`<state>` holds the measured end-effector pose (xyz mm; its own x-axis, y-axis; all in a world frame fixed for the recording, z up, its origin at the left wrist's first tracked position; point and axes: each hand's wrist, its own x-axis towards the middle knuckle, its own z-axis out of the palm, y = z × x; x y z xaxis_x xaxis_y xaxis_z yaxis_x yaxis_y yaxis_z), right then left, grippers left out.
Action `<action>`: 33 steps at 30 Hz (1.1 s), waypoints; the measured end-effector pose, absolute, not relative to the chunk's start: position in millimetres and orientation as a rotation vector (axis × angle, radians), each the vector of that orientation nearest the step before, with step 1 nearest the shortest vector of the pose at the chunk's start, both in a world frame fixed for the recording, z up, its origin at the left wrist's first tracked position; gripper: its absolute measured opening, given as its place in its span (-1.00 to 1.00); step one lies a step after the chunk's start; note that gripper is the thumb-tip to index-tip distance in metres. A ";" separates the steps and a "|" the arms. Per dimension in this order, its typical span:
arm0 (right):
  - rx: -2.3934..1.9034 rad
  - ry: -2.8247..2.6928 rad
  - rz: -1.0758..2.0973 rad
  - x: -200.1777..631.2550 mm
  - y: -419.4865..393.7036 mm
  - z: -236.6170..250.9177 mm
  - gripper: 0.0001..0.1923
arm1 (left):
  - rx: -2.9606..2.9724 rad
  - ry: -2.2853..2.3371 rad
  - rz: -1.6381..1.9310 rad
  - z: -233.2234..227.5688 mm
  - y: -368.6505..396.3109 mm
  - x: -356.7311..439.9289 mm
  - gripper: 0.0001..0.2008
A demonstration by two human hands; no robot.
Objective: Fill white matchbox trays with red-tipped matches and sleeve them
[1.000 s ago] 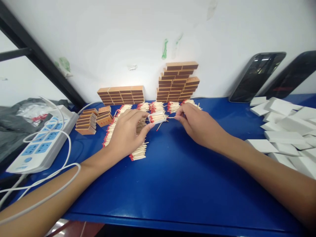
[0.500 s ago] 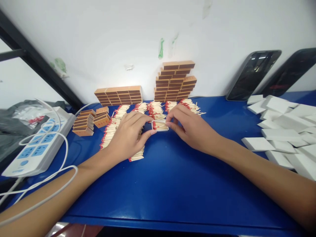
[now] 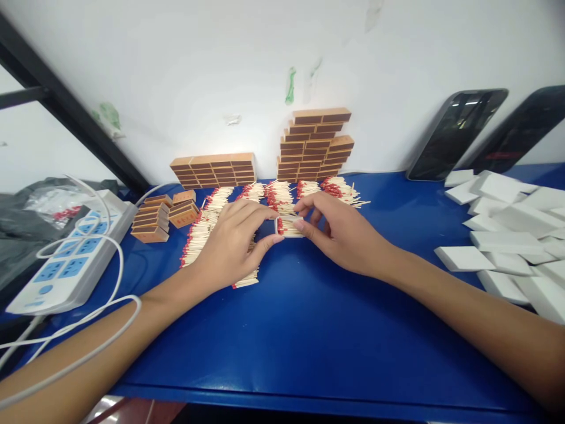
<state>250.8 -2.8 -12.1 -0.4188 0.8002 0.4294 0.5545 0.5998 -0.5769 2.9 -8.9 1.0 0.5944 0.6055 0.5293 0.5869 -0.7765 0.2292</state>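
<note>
A small white matchbox tray (image 3: 292, 234) with red-headed matches lying in it is between my two hands over the blue table. My left hand (image 3: 238, 238) pinches the tray's left end between thumb and fingers. At the right end, my right hand (image 3: 338, 232) has its thumb on the matches and tray edge, its fingers curled behind. Beyond the hands lie several heaps of loose matches (image 3: 279, 197), red heads mostly to the left. A longer heap of matches (image 3: 198, 240) is partly hidden behind my left hand.
Matchbox sleeves stand in a low stack (image 3: 214, 171) and a taller stack (image 3: 315, 147) against the wall. Small sleeve piles (image 3: 150, 221) are at left, beside a power strip (image 3: 70, 259) with white cables. White trays (image 3: 507, 229) heap at right, before two leaning phones (image 3: 459, 135).
My right thumb has moved onto the matches at the tray's right end, and its fingers have curled in more. My left hand keeps its grip. The view has shifted slightly.
</note>
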 end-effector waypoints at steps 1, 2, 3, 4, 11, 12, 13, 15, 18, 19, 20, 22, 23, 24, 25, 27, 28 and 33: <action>-1.063 -2.141 0.487 250.3 -2.6 -13.1 -0.87 | 2.778 1.032 0.926 -0.1 -9.1 2.9 -0.74; -1.058 -2.151 0.511 249.8 -2.6 -14.0 -0.88 | 2.779 1.029 0.910 -1.3 -9.3 3.0 -0.74; -1.056 -2.159 0.528 249.3 -2.8 -14.5 -0.88 | 2.780 1.030 0.893 -2.6 -9.7 3.1 -0.73; -1.060 -2.163 0.538 248.8 -3.2 -14.9 -0.88 | 2.781 1.033 0.874 -3.7 -10.1 3.2 -0.73; -1.054 -2.192 0.520 247.9 -4.7 -17.0 -0.88 | 2.765 1.039 0.851 -4.5 -10.2 2.9 -0.73; -1.055 -2.191 0.519 248.1 -4.1 -17.8 -0.87 | 2.763 1.038 0.863 -4.3 -9.9 2.7 -0.73; -1.050 -2.188 0.516 248.3 -3.5 -18.7 -0.86 | 2.761 1.035 0.876 -4.1 -9.5 2.4 -0.73; -1.036 -2.178 0.508 248.5 -2.5 -20.1 -0.83 | 2.756 1.029 0.895 -4.0 -9.0 2.1 -0.73; -1.040 -2.167 0.514 248.3 -2.4 -20.4 -0.82 | 2.747 1.029 0.891 -3.0 -9.2 2.3 -0.74; -1.047 -2.168 0.520 248.2 -2.7 -19.9 -0.81 | 2.743 1.033 0.891 -2.3 -9.6 2.6 -0.75; -1.056 -2.166 0.529 248.1 -3.0 -19.2 -0.80 | 2.739 1.035 0.892 -1.6 -9.9 2.9 -0.75; -1.068 -2.165 0.554 248.1 -3.7 -17.3 -0.77 | 2.733 1.036 0.898 -0.1 -10.6 3.5 -0.76; -1.071 -2.164 0.570 248.2 -4.0 -16.3 -0.74 | 2.731 1.035 0.902 0.6 -10.8 3.7 -0.76; -1.073 -2.163 0.583 248.2 -4.4 -15.4 -0.71 | 2.730 1.031 0.908 1.0 -10.9 3.8 -0.76; -1.070 -2.162 0.592 248.2 -4.8 -14.5 -0.69 | 2.730 1.027 0.915 1.3 -10.9 3.9 -0.76; -1.066 -2.161 0.590 247.9 -5.7 -13.1 -0.66 | 2.728 1.021 0.931 1.2 -10.8 3.7 -0.76; -1.072 -2.159 0.584 247.5 -6.2 -12.5 -0.66 | 2.726 1.020 0.941 1.1 -10.7 3.5 -0.76; -1.090 -2.123 0.580 245.6 -7.2 -11.6 -0.69 | 2.717 1.025 0.938 -0.3 -11.3 3.3 -0.76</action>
<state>245.6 -7.2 -11.6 -0.4247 0.8302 0.3612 0.5311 0.5515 -0.6433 3.3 -11.3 -0.3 0.5862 0.6244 0.5162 0.5694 -0.7708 0.2858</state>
